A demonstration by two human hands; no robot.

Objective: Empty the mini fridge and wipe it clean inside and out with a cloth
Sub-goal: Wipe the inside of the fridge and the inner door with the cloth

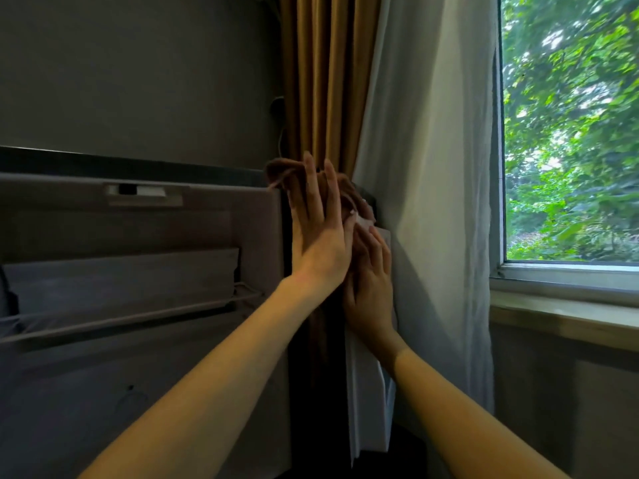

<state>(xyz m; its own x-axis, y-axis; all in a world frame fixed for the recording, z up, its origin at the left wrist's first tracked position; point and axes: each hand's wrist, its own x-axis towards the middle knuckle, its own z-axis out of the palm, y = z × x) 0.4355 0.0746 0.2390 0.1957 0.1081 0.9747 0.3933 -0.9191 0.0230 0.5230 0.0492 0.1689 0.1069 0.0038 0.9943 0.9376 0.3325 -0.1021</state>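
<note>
The fridge door (138,229) stands open and fills the left of the view, its grey inner side facing the camera, with a shelf and a rail (121,316) across it. The brown cloth (280,167) sits at the door's top right corner, bunched over the edge.

The left hand (318,229) has an open grip: its fingers are straight and press the cloth flat against the door edge. The right hand (371,299) lies just below and to the right, fingers stretched along the white outer face (366,392); it appears to steady the door rather than hold anything.

The step looks like wiping the door's edge and outer side. To do it well, keep the palm flat, draw the cloth down the whole edge, and brace the door so it does not swing. The bunched part should be spread out first.

A brown curtain (325,81) and a white curtain (432,167) hang close behind. A window (570,133) with green leaves outside is on the right, and the room is dim.
</note>
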